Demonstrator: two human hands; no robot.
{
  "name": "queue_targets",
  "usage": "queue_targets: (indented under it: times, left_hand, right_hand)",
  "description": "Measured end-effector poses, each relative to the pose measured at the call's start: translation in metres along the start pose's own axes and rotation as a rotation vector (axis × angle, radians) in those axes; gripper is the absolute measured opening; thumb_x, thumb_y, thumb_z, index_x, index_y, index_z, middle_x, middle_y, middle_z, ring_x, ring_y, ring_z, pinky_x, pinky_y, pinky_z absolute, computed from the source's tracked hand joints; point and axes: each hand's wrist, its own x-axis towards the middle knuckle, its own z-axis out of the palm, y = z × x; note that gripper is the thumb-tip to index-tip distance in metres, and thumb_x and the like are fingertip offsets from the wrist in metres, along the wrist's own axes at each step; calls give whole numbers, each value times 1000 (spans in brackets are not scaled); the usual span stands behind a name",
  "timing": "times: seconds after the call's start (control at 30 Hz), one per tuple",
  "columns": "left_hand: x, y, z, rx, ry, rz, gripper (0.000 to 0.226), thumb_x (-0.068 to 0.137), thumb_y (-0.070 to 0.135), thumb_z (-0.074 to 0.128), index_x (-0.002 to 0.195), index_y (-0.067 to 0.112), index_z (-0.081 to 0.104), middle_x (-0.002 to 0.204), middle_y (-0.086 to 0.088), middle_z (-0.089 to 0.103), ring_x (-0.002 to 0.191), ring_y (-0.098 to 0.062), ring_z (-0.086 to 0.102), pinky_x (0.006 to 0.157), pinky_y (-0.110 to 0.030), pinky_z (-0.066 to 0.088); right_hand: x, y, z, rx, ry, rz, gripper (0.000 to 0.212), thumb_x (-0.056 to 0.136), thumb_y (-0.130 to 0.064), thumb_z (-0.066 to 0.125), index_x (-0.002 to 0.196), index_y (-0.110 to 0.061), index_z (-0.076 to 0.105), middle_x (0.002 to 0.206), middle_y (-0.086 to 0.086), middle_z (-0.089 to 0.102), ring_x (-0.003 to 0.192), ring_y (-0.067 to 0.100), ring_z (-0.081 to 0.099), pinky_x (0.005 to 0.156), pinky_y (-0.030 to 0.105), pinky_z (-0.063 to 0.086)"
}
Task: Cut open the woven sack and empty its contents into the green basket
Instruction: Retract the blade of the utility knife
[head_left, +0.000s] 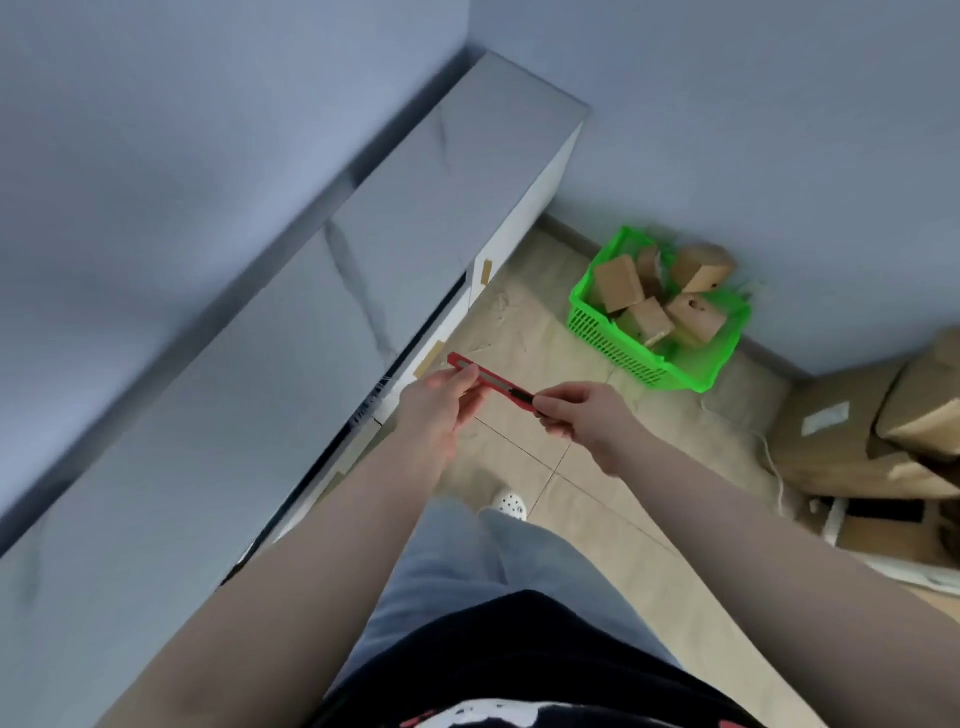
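While both hands meet in front of the body, the red utility knife (492, 383) spans between them: left hand (436, 410) has its fingers curled round the upper end of the handle, right hand (582, 410) pinches the lower, dark end between thumb and fingers. Grip state: both closed on the knife; blade position not discernible. Knife is held in the air beside the edge of the grey tabletop (332, 291), above the tiled floor (524, 338). Green basket (618, 348) stands on the floor by the wall, well apart from the hands, holding several brown cardboard boxes (618, 283). Larger cartons (872, 436) are stacked at the right. Woven sack not identifiable in view. One white shoe (509, 504) shows below.
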Motion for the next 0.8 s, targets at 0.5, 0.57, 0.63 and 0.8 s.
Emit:
queue_targets:
  times: [0.5,0.57,0.63,0.8]
  left_hand:
    - [201,158,83,-12,219,-17,5,91,9,63,87,10,62,73,-3,66,57,-7,63,59,-20,52]
    - [236,173,85,9,252,-4,8,92,8,62,85,11,60,73,-3,63,59,-9,60,57,-18,53]
    - [269,184,83,14,308,-5,10,92,7,63,84,11,59,76,-5,62,63,-10,60,54,-14,54]
    - [355,195,71,14,466,30,14,89,7,67,83,12,56,78,-7,63,64,-11,62,52,-12,53]
  right_hand:
    - [231,-160,30,-110,-26,119,8,80,3,73,85,-1,68,68,10,67,55,14,64,51,19,52]
    - [268,-167,44,-119,-56,142,8,80,5,72,81,-2,67,68,11,67,53,14,63,51,19,52]
    - [304,-168,58,-126,-76,166,10,81,6,70,78,-3,66,69,13,66,52,15,62,51,19,53]
    - [390,-150,102,-137,-110,219,12,83,4,69,76,-5,67,70,12,67,58,19,65,76,38,60]
